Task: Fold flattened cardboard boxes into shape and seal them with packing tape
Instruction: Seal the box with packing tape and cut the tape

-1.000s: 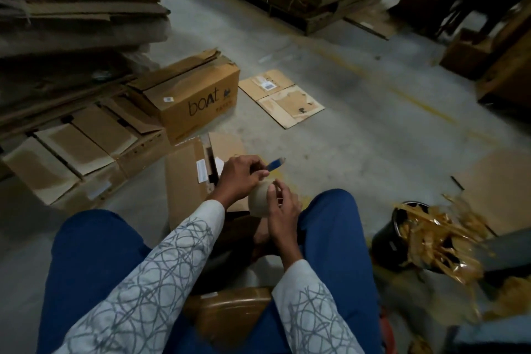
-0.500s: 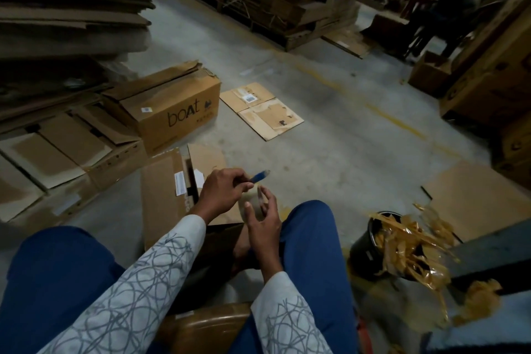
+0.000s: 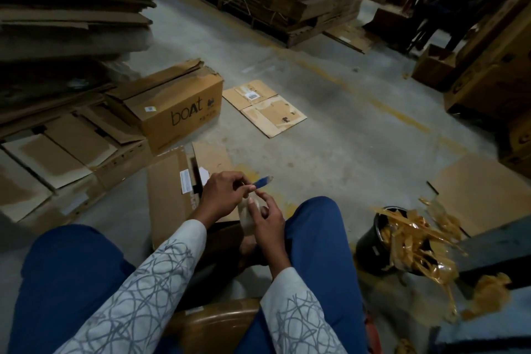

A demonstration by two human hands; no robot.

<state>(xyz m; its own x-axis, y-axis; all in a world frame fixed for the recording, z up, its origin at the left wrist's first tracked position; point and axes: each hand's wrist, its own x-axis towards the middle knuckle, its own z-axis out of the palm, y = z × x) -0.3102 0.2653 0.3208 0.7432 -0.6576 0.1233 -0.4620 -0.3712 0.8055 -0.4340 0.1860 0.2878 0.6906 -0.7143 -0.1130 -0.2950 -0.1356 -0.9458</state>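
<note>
boat box (image 3: 175, 106) left, flattened cardboard (image 3: 264, 108) right of it, bucket (image 3: 373, 241) near right

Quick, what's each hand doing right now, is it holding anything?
Left hand: closed, pinching a blue-handled tool.
Right hand: closed, holding the tape roll.

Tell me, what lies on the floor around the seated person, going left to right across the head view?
Going rightward: flattened cardboard boxes → upright boAt box → flat cardboard pieces with a white label → black bucket stuffed with used tape → large cardboard sheet.
</note>
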